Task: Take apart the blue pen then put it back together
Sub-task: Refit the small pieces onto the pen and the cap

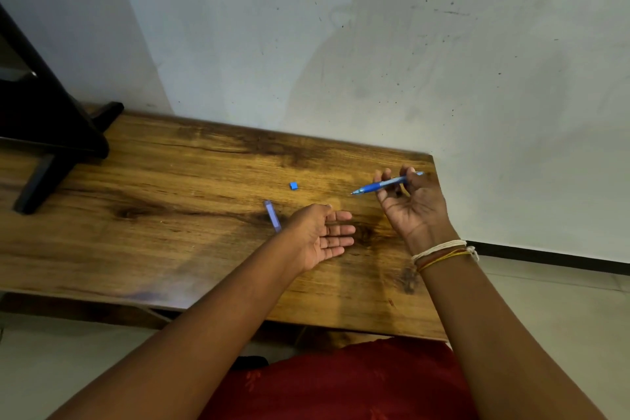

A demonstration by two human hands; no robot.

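My right hand (414,206) holds the blue pen body (381,185) between thumb and fingertips above the right end of the wooden table (170,215). Its tip points left and slightly down. My left hand (322,235) hovers palm-up over the table's middle, fingers spread and nothing in it. Just left of that hand lies the pale blue pen cap (272,215) flat on the wood. A small blue end plug (293,185) rests on the table farther back, apart from both hands.
A black stand (51,133) sits on the table's left end. A white wall rises right behind the table. The table's right edge (438,249) runs just under my right wrist, with pale floor beyond it.
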